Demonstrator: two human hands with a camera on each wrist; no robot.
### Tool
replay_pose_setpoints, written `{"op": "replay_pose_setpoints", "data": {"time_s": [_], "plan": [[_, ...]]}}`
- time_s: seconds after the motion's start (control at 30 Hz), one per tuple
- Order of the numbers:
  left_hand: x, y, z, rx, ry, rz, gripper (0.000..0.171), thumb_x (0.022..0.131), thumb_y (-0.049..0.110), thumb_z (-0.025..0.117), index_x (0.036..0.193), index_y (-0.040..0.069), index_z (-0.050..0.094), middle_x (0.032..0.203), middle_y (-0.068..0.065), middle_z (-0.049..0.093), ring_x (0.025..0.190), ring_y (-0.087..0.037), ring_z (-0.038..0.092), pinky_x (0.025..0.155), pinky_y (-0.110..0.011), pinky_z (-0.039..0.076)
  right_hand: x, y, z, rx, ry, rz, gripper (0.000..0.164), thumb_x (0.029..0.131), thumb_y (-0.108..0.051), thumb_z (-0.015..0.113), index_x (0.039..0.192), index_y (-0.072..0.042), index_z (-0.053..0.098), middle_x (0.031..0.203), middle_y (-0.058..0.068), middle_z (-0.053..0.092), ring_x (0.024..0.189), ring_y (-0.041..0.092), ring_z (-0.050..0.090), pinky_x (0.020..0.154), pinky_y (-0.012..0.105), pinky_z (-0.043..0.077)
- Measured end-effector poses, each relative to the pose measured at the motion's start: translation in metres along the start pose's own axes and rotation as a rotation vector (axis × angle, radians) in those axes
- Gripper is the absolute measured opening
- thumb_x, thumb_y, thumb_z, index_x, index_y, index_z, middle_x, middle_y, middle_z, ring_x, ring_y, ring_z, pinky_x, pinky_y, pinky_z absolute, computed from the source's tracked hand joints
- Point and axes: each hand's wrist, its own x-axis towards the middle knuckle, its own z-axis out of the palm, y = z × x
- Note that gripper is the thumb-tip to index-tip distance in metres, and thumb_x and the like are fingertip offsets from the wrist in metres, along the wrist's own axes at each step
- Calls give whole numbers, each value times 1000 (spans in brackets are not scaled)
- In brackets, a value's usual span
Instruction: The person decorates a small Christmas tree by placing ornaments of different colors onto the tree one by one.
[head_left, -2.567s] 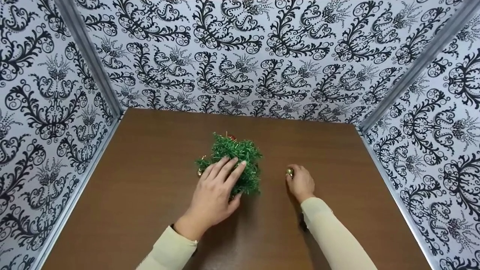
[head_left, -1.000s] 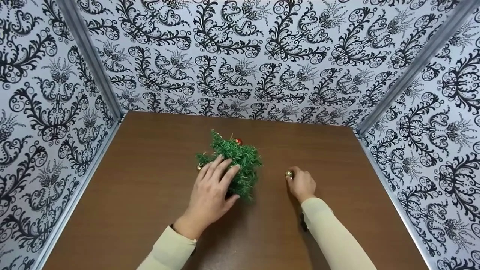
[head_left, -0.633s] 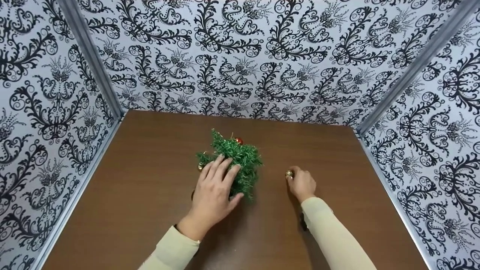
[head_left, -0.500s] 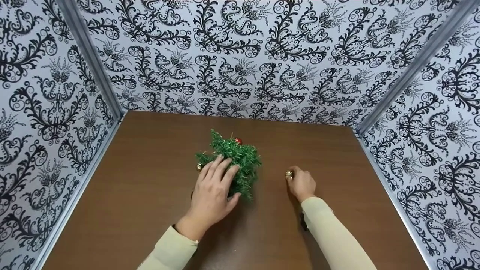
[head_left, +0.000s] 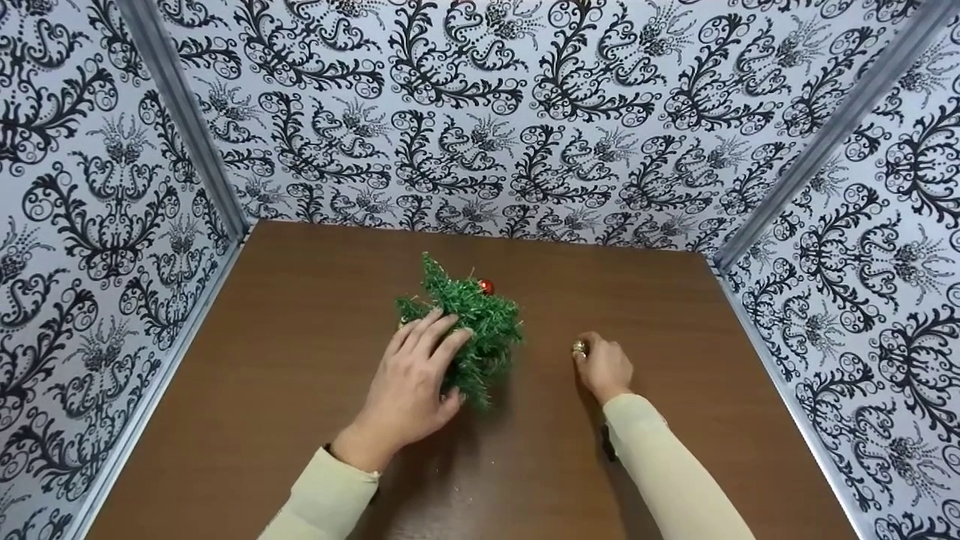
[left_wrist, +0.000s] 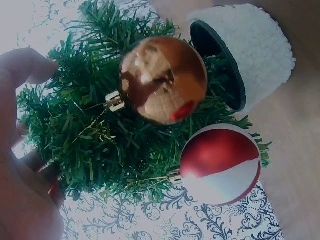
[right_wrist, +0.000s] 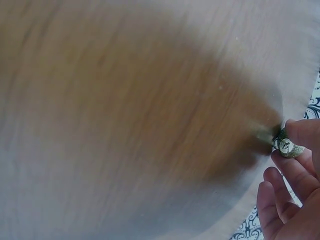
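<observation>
My left hand point(head_left: 409, 375) holds a small green artificial Christmas tree point(head_left: 487, 319) from its near left side, with the fingers over the branches and the thumb low on the near edge. A red bauble point(head_left: 486, 286) shows at the tree's far side. In the left wrist view, a large shiny gold bauble point(left_wrist: 165, 80) and a red-and-white bauble point(left_wrist: 220, 160) hang on the branches, above a fuzzy white base point(left_wrist: 255, 50) with a dark rim. To the right, my right hand point(head_left: 606, 367) pinches a small gold ornament point(head_left: 578, 347) between thumb and fingers, low over the table.
Both hands are over a brown wood-grain table point(head_left: 300, 300). White walls point(head_left: 480, 112) with black scroll patterns enclose it at the back and sides, with grey metal posts point(head_left: 187, 120) in the corners. Tiny bright specks lie on the table near the left wrist.
The tree has turned in the left hand, so its red bauble stands out more at the far right and the gold one at left is mostly covered. The right hand stays nearly still.
</observation>
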Motion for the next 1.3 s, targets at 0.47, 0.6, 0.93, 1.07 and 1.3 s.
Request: {"op": "replay_pose_setpoints", "data": {"time_s": [0.47, 0.6, 0.93, 1.07, 1.3], "plan": [[0, 2, 4, -19, 0, 10, 73, 70, 18, 73, 140, 16, 52, 147, -11, 47, 144, -27, 31, 114, -47, 26, -6, 6, -5, 13, 17, 28, 33, 91, -25, 72, 122, -16, 68, 107, 14, 70, 99, 37, 64, 77, 58, 51], [-1, 3, 4, -20, -12, 2, 73, 70, 19, 74, 140, 16, 52, 148, -11, 46, 144, -27, 31, 115, -46, 25, -9, 6, -5, 16, 4, 25, 34, 91, -24, 72, 123, -15, 68, 107, 14, 69, 100, 38, 64, 77, 58, 51], [-1, 1, 3, -24, 22, 16, 73, 69, 20, 76, 138, 15, 53, 147, -12, 47, 142, -29, 35, 113, -48, 28, -12, -3, -11, 46, 24, -35, 33, 90, -24, 73, 121, -16, 68, 106, 13, 70, 98, 36, 64, 77, 56, 51], [0, 0, 3, -28, 37, 21, 73, 68, 20, 76, 138, 14, 53, 146, -13, 48, 141, -29, 36, 114, -47, 26, -15, -15, -16, 69, 39, -67, 33, 89, -27, 73, 121, -18, 69, 105, 11, 69, 97, 33, 64, 78, 54, 51], [-1, -2, 2, -20, 45, 16, 73, 69, 21, 78, 137, 14, 54, 146, -13, 48, 140, -30, 37, 114, -48, 27, -33, -41, -29, 191, 42, -138, 32, 89, -26, 74, 120, -19, 69, 104, 5, 69, 89, 25, 64, 80, 51, 50]]}}
